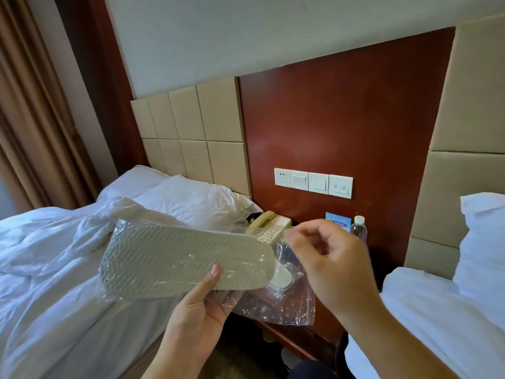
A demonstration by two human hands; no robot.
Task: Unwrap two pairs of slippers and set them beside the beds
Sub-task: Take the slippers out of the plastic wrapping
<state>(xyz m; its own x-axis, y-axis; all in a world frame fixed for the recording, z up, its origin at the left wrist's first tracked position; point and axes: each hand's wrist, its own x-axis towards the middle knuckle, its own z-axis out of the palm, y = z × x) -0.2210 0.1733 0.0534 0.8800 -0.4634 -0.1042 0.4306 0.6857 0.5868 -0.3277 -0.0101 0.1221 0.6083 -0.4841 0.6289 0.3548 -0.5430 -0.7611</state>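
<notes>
Two hands met close to the camera, between two beds. The left hand (196, 305) gripped the slippers (185, 258) from beneath, its thumb pressed on the ribbed sole that faced up. The slippers sat inside a plastic wrap (273, 305), whose loose open end hung toward the right. The right hand (328, 258), just beyond the slippers' end, curled its blurred fingers and pinched the wrap's upper edge. Behind them a nightstand (300, 340) carried a telephone (269, 224), a blue card (338, 220) and a water bottle (358, 228). The left bed (54, 255) lay rumpled; the right bed (437, 324) flanked the other side. A switch panel (313, 182) sat on the wall above.
</notes>
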